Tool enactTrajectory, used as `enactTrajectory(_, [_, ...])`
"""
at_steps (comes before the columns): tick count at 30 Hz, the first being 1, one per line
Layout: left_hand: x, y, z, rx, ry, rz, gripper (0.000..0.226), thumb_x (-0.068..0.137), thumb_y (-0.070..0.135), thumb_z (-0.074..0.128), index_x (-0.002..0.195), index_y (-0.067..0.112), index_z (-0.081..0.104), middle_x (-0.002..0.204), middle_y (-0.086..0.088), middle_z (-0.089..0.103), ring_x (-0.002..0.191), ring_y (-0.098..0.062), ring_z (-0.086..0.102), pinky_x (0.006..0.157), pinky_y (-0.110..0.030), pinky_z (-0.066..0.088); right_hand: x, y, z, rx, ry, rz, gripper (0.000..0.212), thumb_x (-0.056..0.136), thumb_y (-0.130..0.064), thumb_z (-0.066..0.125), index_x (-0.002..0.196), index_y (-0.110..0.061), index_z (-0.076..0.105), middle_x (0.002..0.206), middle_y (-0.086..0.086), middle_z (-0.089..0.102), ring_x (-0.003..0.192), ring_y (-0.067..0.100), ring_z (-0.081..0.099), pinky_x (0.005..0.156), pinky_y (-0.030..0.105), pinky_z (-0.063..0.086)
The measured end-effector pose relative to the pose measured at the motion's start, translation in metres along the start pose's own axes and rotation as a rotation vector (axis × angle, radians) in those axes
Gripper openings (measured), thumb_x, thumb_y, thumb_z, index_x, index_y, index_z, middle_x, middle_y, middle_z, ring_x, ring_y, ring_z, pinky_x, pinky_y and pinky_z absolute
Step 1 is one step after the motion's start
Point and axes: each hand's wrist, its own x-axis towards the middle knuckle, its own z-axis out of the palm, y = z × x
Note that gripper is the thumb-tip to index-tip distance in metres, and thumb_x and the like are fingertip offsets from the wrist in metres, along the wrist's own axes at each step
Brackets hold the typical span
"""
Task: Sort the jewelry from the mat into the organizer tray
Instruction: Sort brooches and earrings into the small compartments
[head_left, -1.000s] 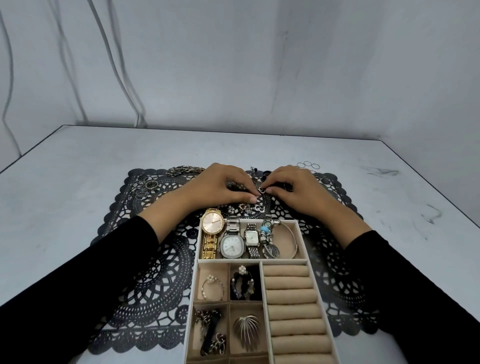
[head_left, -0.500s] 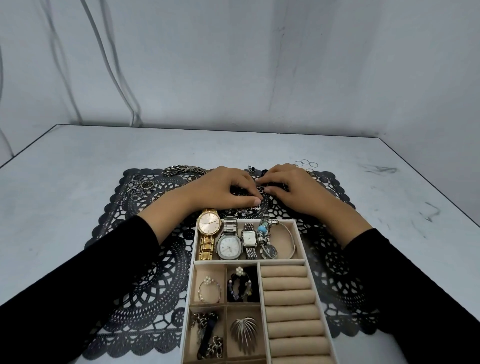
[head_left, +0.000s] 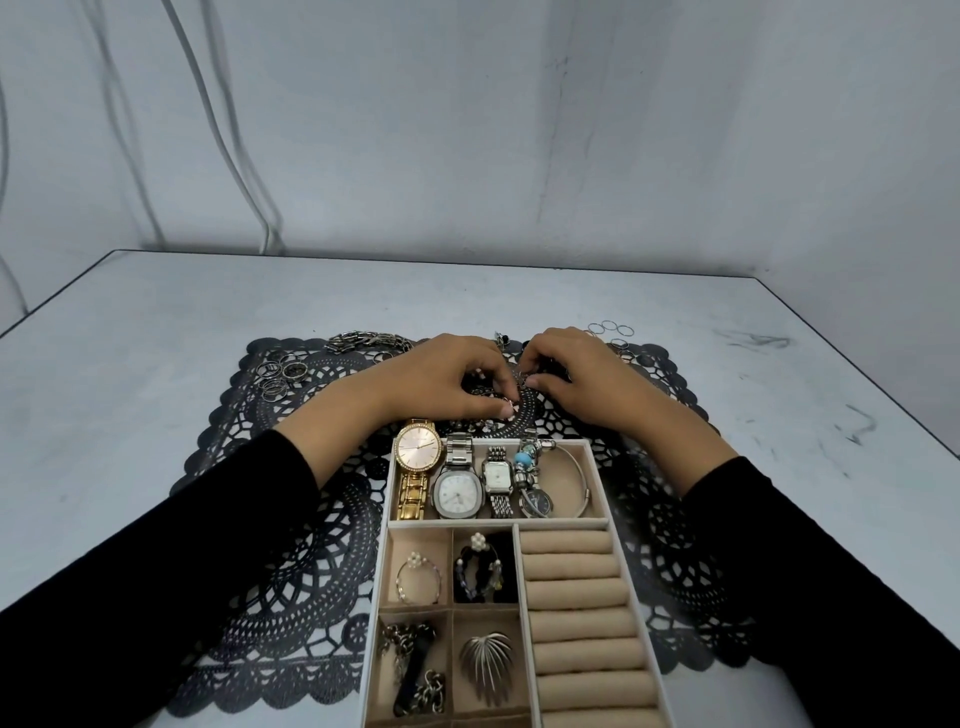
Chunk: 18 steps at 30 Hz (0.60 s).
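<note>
Both hands are curled over the middle of the black lace mat (head_left: 291, 519), just beyond the far edge of the organizer tray (head_left: 597, 486): the left hand (head_left: 447, 379) and the right hand (head_left: 576, 376) have their fingertips pinched together around some small piece of jewelry (head_left: 511, 397), too tiny to make out. In the tray's far compartment lie a gold watch (head_left: 417, 460), two silver watches and a bangle, with bracelets and a brooch nearer. A cluster of rings (head_left: 278, 376) and a chain bracelet (head_left: 363, 340) wait at the mat's far left, and thin hoops (head_left: 612, 328) at its far right.
</note>
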Motion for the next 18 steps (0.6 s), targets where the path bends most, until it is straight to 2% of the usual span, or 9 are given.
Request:
enactTrajectory(3, [-0.001, 0.001, 0.0, -0.029, 0.03, -0.018, 0.014, 0.083, 0.027, 0.077, 0.096, 0.025, 0.072, 0.098, 0.016, 0.07, 0.1, 0.003, 0.061, 0.094, -0.023, 0.045, -0.002, -0.001, -0.003, 0.019, 0.012, -0.008, 0.008, 0.084, -0.012, 0.068, 0.091, -0.01, 0.064, 0.088, 0.001, 0.063, 0.085, 0.012, 0.047, 0.068, 0.014, 0.03])
enactTrajectory(5, [-0.002, 0.002, 0.0, -0.051, 0.051, -0.023, 0.013, 0.083, 0.022, 0.077, 0.095, 0.022, 0.072, 0.095, 0.016, 0.071, 0.097, 0.003, 0.062, 0.089, -0.016, 0.044, -0.003, -0.001, -0.004, 0.029, 0.022, -0.015, 0.007, 0.084, -0.012, 0.068, 0.09, -0.01, 0.065, 0.086, 0.001, 0.065, 0.085, 0.014, 0.049, 0.069, 0.019, 0.031])
enactTrajectory(8, [-0.004, 0.005, -0.001, -0.11, 0.092, -0.039, 0.011, 0.083, 0.017, 0.077, 0.093, 0.018, 0.073, 0.091, 0.012, 0.072, 0.092, -0.002, 0.065, 0.084, -0.009, 0.043, -0.006, -0.003, -0.005, 0.062, 0.069, 0.01, 0.006, 0.083, -0.014, 0.069, 0.088, -0.013, 0.067, 0.085, -0.002, 0.066, 0.085, 0.011, 0.051, 0.072, 0.018, 0.035])
enactTrajectory(11, [-0.008, 0.007, -0.005, -0.222, 0.168, -0.078, 0.01, 0.083, 0.015, 0.077, 0.092, 0.018, 0.073, 0.09, 0.005, 0.074, 0.089, -0.006, 0.067, 0.085, -0.014, 0.049, -0.009, -0.008, -0.007, 0.204, 0.156, 0.085, 0.005, 0.082, -0.013, 0.07, 0.085, -0.017, 0.067, 0.082, -0.005, 0.067, 0.082, 0.005, 0.057, 0.076, 0.014, 0.041])
enactTrajectory(14, [-0.015, 0.011, -0.009, -0.378, 0.257, -0.128, 0.012, 0.083, 0.012, 0.076, 0.095, 0.01, 0.073, 0.091, -0.008, 0.074, 0.084, -0.009, 0.067, 0.085, -0.024, 0.054, -0.01, -0.014, -0.011, 0.382, 0.201, 0.195, 0.006, 0.082, -0.016, 0.072, 0.083, -0.02, 0.068, 0.081, -0.003, 0.069, 0.08, 0.01, 0.063, 0.077, 0.02, 0.047])
enactTrajectory(16, [-0.019, 0.014, -0.011, -0.428, 0.316, -0.141, 0.011, 0.083, 0.012, 0.076, 0.094, 0.011, 0.073, 0.086, -0.004, 0.074, 0.081, -0.007, 0.067, 0.078, -0.02, 0.054, -0.012, -0.018, -0.015, 0.474, 0.203, 0.237, 0.004, 0.083, -0.018, 0.072, 0.085, -0.02, 0.069, 0.084, 0.0, 0.07, 0.08, 0.013, 0.064, 0.077, 0.024, 0.05])
enactTrajectory(18, [-0.023, 0.018, -0.014, -0.483, 0.371, -0.16, 0.01, 0.082, 0.011, 0.076, 0.092, 0.013, 0.073, 0.084, 0.0, 0.073, 0.08, -0.007, 0.067, 0.077, -0.021, 0.054, -0.015, -0.024, -0.018, 0.557, 0.212, 0.248, 0.004, 0.085, -0.018, 0.071, 0.088, -0.017, 0.069, 0.085, 0.002, 0.071, 0.076, 0.008, 0.062, 0.075, 0.02, 0.049])
